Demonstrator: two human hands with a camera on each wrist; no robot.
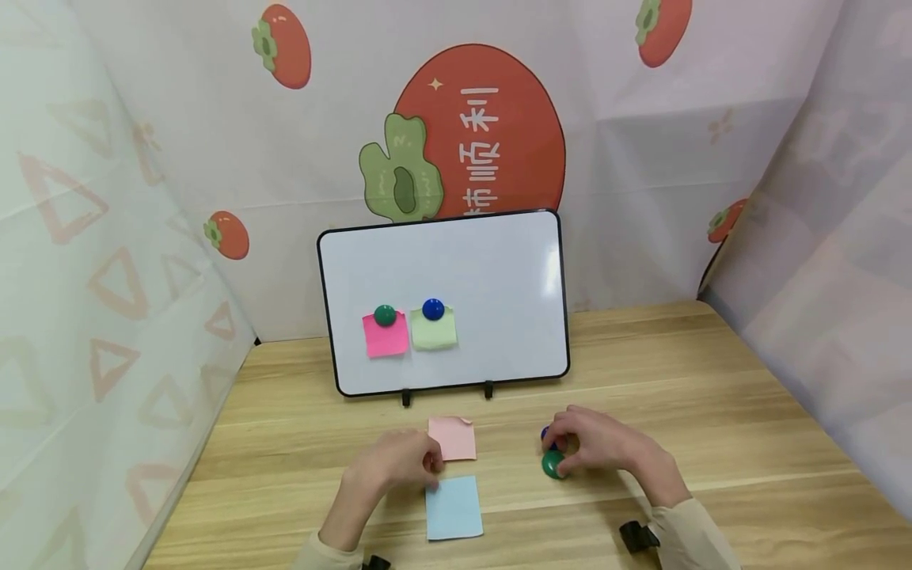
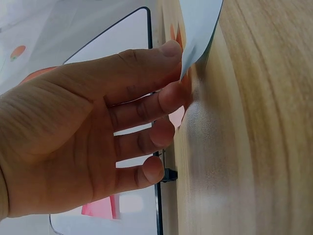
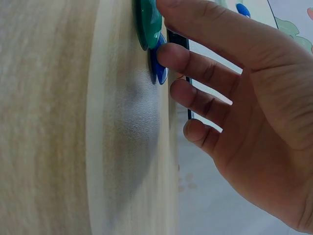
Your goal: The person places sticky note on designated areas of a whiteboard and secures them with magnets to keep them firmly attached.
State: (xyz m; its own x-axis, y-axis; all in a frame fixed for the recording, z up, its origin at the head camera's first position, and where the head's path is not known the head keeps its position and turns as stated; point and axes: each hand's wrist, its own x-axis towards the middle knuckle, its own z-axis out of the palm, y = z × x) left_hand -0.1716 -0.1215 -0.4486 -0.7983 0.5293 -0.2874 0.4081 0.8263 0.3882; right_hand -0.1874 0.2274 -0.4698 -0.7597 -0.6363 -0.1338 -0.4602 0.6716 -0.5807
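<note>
In the head view my left hand [image 1: 409, 457] hovers low by a light blue sticky note [image 1: 454, 508]. Its thumb is at the note's upper left corner; the index fingertip is near the pale pink sticky note [image 1: 452, 438]. The left wrist view shows a gap between thumb and index finger, beside the blue note's curled corner [image 2: 195, 39]. My right hand [image 1: 598, 439] reaches over two round magnets. Its thumb is against the green magnet [image 1: 552, 465] and its index fingertip is at the blue magnet [image 3: 159, 61], which the fingers partly cover. Both magnets rest on the table.
A black-framed whiteboard [image 1: 499, 301] stands behind on small black feet. On it, a green magnet [image 1: 385, 315] holds a bright pink note [image 1: 387, 339], and a blue magnet [image 1: 433, 309] holds a pale green note [image 1: 435, 334]. Printed cloth [image 1: 641, 142] surrounds the wooden table [image 1: 271, 443].
</note>
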